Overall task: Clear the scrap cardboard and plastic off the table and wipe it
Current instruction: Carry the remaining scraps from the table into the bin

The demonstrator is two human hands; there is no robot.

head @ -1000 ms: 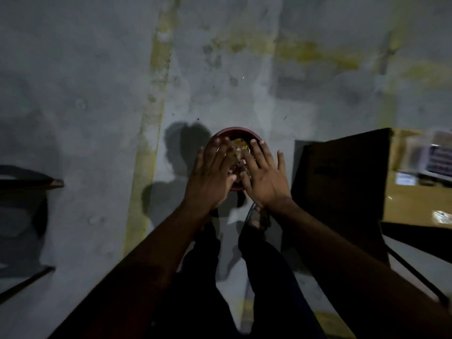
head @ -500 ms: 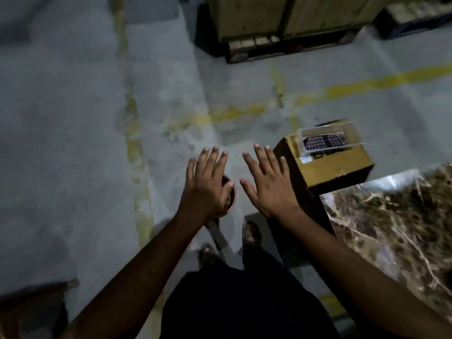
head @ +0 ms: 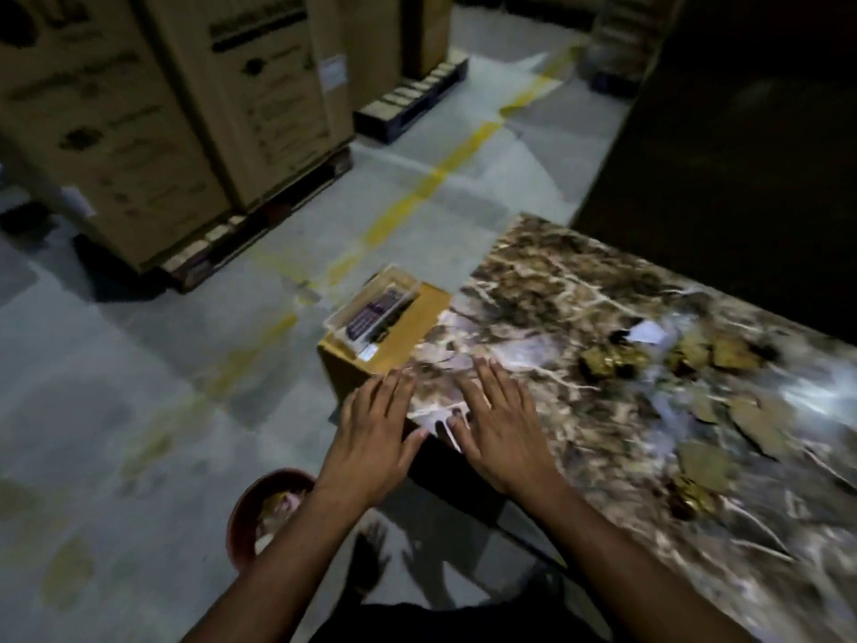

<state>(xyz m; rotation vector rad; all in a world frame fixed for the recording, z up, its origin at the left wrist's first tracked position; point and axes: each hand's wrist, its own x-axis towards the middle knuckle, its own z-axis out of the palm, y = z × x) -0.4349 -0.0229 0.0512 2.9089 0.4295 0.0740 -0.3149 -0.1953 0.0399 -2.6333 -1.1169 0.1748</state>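
Note:
The marble-patterned table fills the right side. Scrap cardboard pieces and crumpled plastic lie scattered across its right half, with a small white paper scrap farther back. My left hand hovers flat with fingers straight just off the table's near-left corner. My right hand is spread flat over that corner, holding nothing. A red bin with scraps inside stands on the floor under my left forearm.
A small cardboard box with a clear plastic case on top stands against the table's left end. Large cartons on pallets stand at the back left. Yellow floor lines cross the grey concrete. A dark wall rises behind the table.
My view swung up and right from the bin on the floor to the table. Both hands moved from above the bin to the table's near corner, still empty and flat.

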